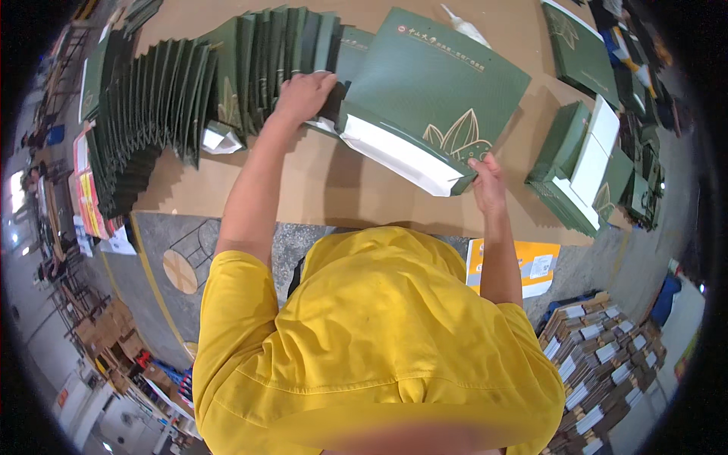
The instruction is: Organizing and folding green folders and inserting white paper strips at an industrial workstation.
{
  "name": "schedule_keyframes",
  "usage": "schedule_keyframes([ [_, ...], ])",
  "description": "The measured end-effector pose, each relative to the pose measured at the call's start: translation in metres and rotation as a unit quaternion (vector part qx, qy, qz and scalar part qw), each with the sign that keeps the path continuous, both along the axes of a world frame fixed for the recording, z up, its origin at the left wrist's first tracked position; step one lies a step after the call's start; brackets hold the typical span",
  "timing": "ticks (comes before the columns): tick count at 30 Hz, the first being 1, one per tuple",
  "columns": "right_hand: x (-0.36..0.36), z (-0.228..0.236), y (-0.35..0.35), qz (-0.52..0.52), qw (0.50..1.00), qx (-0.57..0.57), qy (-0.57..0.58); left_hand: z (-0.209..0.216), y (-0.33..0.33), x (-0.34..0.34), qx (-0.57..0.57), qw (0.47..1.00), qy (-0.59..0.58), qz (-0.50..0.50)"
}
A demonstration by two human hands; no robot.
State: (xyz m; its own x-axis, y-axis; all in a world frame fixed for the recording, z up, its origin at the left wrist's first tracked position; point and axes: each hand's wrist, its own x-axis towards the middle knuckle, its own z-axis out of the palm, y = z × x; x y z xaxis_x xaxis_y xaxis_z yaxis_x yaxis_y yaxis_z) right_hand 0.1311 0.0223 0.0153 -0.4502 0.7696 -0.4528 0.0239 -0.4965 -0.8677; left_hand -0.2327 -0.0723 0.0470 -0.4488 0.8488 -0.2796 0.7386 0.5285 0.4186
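A large green paper bag with gold line drawings lies tilted in front of me, its white bottom flap folded toward me. My right hand pinches its lower right corner. My left hand is closed at the right end of a row of green paper bags, fingers curled at the edge of the endmost one; its thumb is mostly hidden. Part of another green bag shows between that hand and the large bag.
More green bags fan out in a curved row at the left. A stack of bags with white flaps sits on the brown table at the right. A white nozzle bottle lies behind the large bag. Stacked bundles stand on the floor.
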Motion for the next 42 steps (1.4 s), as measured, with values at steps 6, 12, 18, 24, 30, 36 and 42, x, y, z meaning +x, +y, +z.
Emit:
schedule_keyframes([
  [6, 0.055, -0.034, 0.017, 0.043, 0.998, -0.037, -0.018, -0.006, -0.031, 0.049, 0.31, 0.937, -0.088, -0.138],
  [12, 0.071, -0.056, 0.016, 0.059, 0.995, -0.073, -0.022, -0.048, -0.035, 0.107, 0.197, 0.938, -0.147, -0.243],
  [18, 0.078, -0.074, 0.014, 0.065, 0.979, 0.003, -0.195, -0.055, -0.025, 0.118, 0.12, 0.959, -0.17, -0.19],
  [24, 0.08, -0.054, -0.012, -0.028, 0.923, 0.271, -0.272, -0.083, -0.023, 0.137, 0.127, 0.964, 0.041, -0.229],
  [30, 0.086, -0.03, -0.036, 0.193, 0.796, 0.479, -0.317, -0.08, -0.028, 0.142, 0.09, 0.953, 0.081, -0.277],
  [36, 0.08, -0.03, -0.033, 0.261, 0.775, 0.428, -0.386, -0.073, -0.04, 0.119, 0.12, 0.924, 0.016, -0.364],
  [42, 0.075, -0.05, -0.037, 0.189, 0.762, 0.463, -0.41, -0.064, -0.05, 0.128, 0.119, 0.941, -0.013, -0.317],
])
